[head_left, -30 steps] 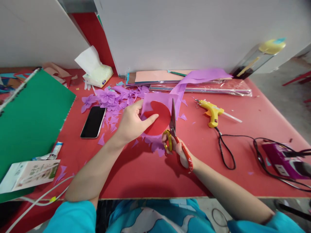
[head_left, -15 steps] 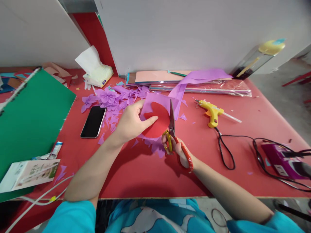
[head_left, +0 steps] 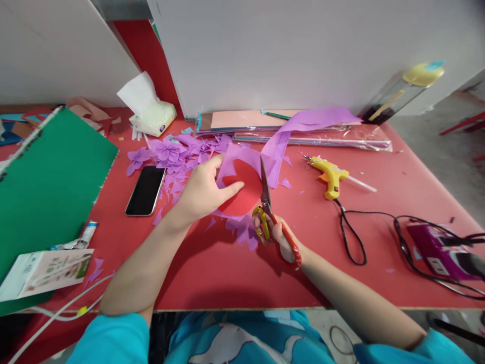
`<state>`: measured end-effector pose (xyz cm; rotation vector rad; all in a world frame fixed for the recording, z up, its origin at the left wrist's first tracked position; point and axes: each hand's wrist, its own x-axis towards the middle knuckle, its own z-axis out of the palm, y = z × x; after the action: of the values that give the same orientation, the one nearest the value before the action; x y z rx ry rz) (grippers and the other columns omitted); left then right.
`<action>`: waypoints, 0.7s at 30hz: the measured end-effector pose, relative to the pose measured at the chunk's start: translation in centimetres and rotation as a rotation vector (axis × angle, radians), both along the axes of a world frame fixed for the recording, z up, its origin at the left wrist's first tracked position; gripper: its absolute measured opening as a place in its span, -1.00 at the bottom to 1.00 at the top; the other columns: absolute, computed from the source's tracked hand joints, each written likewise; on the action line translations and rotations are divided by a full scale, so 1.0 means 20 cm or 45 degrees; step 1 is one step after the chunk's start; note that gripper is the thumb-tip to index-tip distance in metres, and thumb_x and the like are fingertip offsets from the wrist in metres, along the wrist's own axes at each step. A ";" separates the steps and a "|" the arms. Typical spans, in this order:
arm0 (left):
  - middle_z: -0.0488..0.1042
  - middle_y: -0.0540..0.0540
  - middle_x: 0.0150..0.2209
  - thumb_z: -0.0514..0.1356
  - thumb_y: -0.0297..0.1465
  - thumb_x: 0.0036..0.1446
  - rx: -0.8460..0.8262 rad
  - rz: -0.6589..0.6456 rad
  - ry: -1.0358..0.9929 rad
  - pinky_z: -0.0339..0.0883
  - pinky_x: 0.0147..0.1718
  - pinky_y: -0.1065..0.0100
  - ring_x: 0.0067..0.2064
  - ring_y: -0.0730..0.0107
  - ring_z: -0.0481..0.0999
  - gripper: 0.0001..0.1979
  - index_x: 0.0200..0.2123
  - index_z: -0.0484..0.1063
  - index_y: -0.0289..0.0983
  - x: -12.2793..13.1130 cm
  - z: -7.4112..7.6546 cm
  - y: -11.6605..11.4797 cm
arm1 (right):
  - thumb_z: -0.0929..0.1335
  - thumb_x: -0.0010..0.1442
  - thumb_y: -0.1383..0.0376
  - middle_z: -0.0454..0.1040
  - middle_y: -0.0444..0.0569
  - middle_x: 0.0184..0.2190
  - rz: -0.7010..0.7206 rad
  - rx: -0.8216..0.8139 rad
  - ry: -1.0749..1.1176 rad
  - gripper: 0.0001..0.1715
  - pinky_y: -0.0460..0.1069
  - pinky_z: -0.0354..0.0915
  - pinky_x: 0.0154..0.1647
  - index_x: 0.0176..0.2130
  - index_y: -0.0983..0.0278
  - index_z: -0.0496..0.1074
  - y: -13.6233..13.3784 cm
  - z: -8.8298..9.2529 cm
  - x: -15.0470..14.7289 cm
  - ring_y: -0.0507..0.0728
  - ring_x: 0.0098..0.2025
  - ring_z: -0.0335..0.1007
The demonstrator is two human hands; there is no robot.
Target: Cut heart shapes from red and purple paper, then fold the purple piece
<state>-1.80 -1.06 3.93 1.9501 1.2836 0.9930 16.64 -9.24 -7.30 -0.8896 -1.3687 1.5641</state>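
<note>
The left hand [head_left: 204, 189] holds a sheet of purple paper [head_left: 232, 157] together with a red paper shape [head_left: 248, 194], which lies on top of it; the thumb presses on the red face, and the other fingers, partly hidden, are clamped from behind. These 2 papers are in the middle of the view, over the red counter [head_left: 212, 283]. The red shape has a rounded edge and 1 notch near the thumb. The right hand [head_left: 282, 236] has its fingers closed around the scissors [head_left: 266, 194], which have 1 yellow loop and 1 red loop; their blades point away from the person, at the right edge of the papers. I cannot tell how far the blades are opened. Just below the papers, purple cut pieces [head_left: 248, 233] lie on the counter. To the left of the papers there are purple paper flowers [head_left: 167, 150] with many scraps, and near them a phone [head_left: 146, 191] with dark screen. Behind, a purple strip [head_left: 322, 120] lies across flat packs of paper [head_left: 238, 120]. On the right side rests a yellow glue gun [head_left: 331, 179] with black cable.
</note>
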 end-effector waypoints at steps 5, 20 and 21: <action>0.44 -0.01 -0.42 0.31 -0.44 -0.14 -0.006 -0.008 0.001 0.38 -0.41 0.31 -0.35 0.31 0.47 -0.75 -0.34 0.35 -0.25 -0.01 -0.01 0.00 | 0.10 0.11 -0.26 0.05 -0.21 -0.58 -0.002 -0.015 -0.028 -0.36 -0.10 -0.07 -0.66 -0.36 0.25 0.19 0.00 0.01 0.00 -0.06 -0.63 -0.09; 0.39 0.00 -0.44 0.28 -0.37 -0.12 -0.031 -0.027 0.130 0.32 -0.39 0.32 -0.35 0.34 0.42 -0.77 -0.38 0.31 -0.27 -0.03 0.04 0.00 | 0.03 0.08 -0.31 0.05 -0.18 -0.63 -0.045 0.019 -0.074 -0.30 -0.07 -0.08 -0.65 -0.60 0.23 0.04 0.00 -0.02 -0.02 -0.03 -0.63 -0.07; 0.37 0.01 -0.46 0.28 -0.37 -0.12 -0.024 -0.021 0.154 0.29 -0.42 0.34 -0.39 0.37 0.39 -0.78 -0.40 0.30 -0.27 -0.03 0.04 0.00 | 0.03 0.08 -0.31 0.04 -0.18 -0.63 -0.041 0.030 -0.079 -0.29 -0.06 -0.07 -0.65 -0.60 0.23 0.03 0.00 -0.01 -0.02 -0.04 -0.63 -0.07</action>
<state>-2.32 -1.04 4.77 2.0294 1.3357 0.8635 16.28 -9.34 -7.52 -0.9481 -1.4067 1.5049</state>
